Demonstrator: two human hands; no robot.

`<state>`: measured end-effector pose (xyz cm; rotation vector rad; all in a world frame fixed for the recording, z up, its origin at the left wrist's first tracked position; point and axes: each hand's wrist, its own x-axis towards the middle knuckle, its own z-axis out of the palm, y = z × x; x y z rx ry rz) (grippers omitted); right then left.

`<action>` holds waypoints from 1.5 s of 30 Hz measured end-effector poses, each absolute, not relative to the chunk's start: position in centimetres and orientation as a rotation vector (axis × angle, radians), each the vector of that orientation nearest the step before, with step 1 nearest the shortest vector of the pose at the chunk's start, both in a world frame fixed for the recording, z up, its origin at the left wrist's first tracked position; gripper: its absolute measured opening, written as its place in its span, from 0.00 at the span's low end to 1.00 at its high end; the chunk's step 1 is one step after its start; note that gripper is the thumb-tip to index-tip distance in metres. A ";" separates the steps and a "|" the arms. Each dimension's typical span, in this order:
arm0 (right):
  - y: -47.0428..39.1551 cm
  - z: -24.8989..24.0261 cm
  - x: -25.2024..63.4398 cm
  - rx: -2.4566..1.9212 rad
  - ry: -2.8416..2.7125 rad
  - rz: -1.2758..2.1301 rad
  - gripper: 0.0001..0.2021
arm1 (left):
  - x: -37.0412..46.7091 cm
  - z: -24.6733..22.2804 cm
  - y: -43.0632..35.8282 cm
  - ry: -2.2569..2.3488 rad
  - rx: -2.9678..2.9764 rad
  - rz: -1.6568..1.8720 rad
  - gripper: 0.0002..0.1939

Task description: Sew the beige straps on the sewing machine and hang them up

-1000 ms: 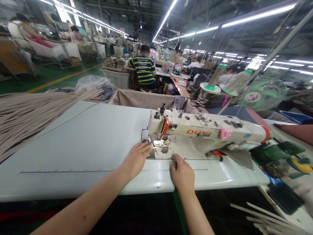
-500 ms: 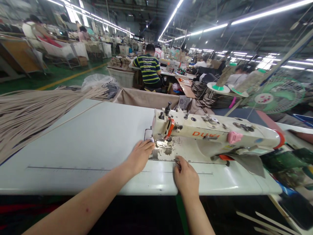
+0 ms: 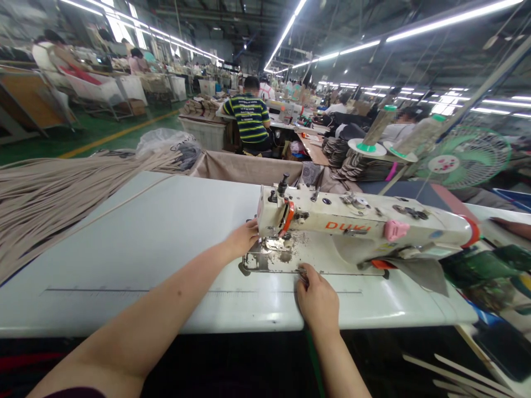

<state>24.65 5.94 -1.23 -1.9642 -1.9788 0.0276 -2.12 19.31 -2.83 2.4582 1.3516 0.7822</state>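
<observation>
**Hands at the Sewing Machine: Position and Visibility**

The machine (image 3: 309, 213) sits in the table (image 3: 166, 215), and all places below refer to it. I have the left hand (image 3: 241, 240) at its left end; the fingertips pass behind the head, so I cannot tell whether they are spread or pinching. I have the right hand (image 3: 318, 298) at the near edge of its bed, fingers curled around a small dark item (image 3: 304, 276), mostly covered and not identifiable.

Containers: beyond the machine stands a beige bin (image 3: 244, 166), with grey cloth (image 3: 310, 173) at its right end; the table hides its floor. Farther beyond, to the left, a crate (image 3: 203, 134) bears stacked pieces (image 3: 203, 106). Far left, a white cart (image 3: 94, 91) holds red cloth (image 3: 85, 75). Left and beyond lies a clear bag (image 3: 160, 141), its contents unclear.

Right of the machine, a blue tray (image 3: 512, 198) is cut off by the view. Below the table, darkness conceals most detail.
</observation>
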 end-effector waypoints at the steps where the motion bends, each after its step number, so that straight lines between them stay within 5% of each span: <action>1: 5.9 -1.2 24.7 -1.964 -1.975 0.030 0.19 | -2.0 -2.7 19.7 1.334 2.464 0.758 0.15; 7: 5.9 -1.2 24.7 -1.948 -1.958 0.036 0.18 | -1.6 -1.4 19.9 1.277 2.500 0.709 0.22; 27: 6.0 -1.2 24.7 -1.926 -1.943 0.036 0.18 | -3.4 -0.5 17.8 1.285 2.422 0.682 0.04; 45: 5.9 -1.1 24.5 -1.964 -1.945 0.036 0.17 | -0.6 0.7 12.5 1.629 2.129 0.581 0.06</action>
